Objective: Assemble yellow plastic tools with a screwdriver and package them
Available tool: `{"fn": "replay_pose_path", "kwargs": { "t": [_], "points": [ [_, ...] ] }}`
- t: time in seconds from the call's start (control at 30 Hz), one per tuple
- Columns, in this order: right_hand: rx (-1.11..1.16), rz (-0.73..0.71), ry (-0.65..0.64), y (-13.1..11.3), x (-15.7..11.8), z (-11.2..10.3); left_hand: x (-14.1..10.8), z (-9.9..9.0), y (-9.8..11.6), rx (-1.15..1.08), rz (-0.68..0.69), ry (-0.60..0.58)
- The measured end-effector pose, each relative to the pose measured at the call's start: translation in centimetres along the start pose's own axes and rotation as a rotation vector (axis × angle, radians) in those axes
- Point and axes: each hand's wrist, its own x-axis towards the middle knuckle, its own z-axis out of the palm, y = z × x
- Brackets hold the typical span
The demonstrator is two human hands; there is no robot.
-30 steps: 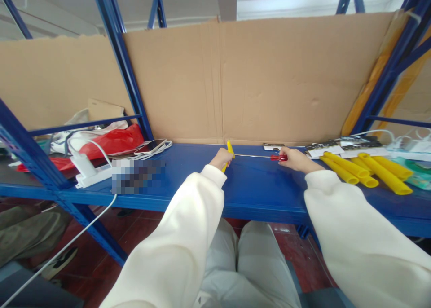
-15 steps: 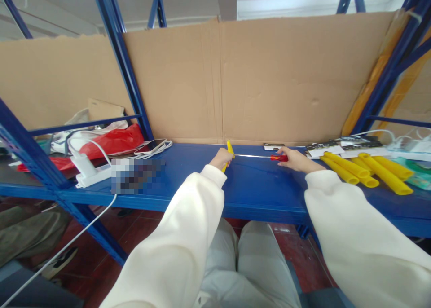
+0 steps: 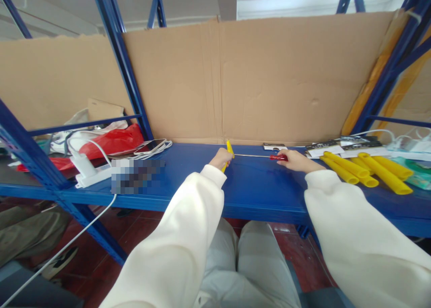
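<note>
My left hand point(image 3: 221, 157) is closed around a narrow yellow piece point(image 3: 230, 149), whose upper end sticks out above the fingers and lower end below them. What kind of part it is, I cannot make out. A screwdriver point(image 3: 274, 157) with a red handle lies level in my right hand point(image 3: 294, 160), fingers wrapped on the handle's end. Its long metal shaft points left, and the tip meets the yellow piece beside my left hand. Both hands are just above the blue shelf point(image 3: 259, 191).
Several yellow tubes point(image 3: 387, 175) lie at the right, before some flat black-and-white packets point(image 3: 325, 148). A small packet point(image 3: 273, 147) rests against the cardboard panel point(image 3: 269, 83). At the left are a white power strip point(image 3: 90, 175), a red bag point(image 3: 117, 139) and a coiled white cable point(image 3: 158, 148).
The screwdriver's handle has turned slightly in my right hand, and the light on its shaft differs. My left hand and the yellow piece stay in place.
</note>
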Motion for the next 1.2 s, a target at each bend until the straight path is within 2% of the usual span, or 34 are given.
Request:
{"fn": "replay_pose_path", "kwargs": {
  "t": [0.27,0.57,0.67,0.83,1.0,1.2],
  "points": [
    [-0.016,0.1,0.031,-0.56,-0.27,-0.12,0.13,0.02,-0.04,-0.004,-0.001,-0.004],
    [-0.001,0.025,-0.015,-0.15,0.03,-0.34,-0.02,-0.02,-0.02,-0.004,0.007,-0.006],
    [0.025,-0.006,0.011,0.11,0.05,-0.08,-0.02,-0.01,0.01,-0.016,-0.002,-0.005],
    [0.03,0.062,0.034,0.12,-0.09,0.19,0.17,-0.01,-0.03,-0.017,-0.007,-0.008],
    [-0.012,0.007,0.046,0.14,-0.04,0.02,0.4,0.02,-0.12,-0.035,-0.007,-0.001],
    [-0.002,-0.024,-0.04,-0.16,-0.13,-0.53,0.23,0.01,-0.12,-0.021,-0.004,0.005]
  ]
}}
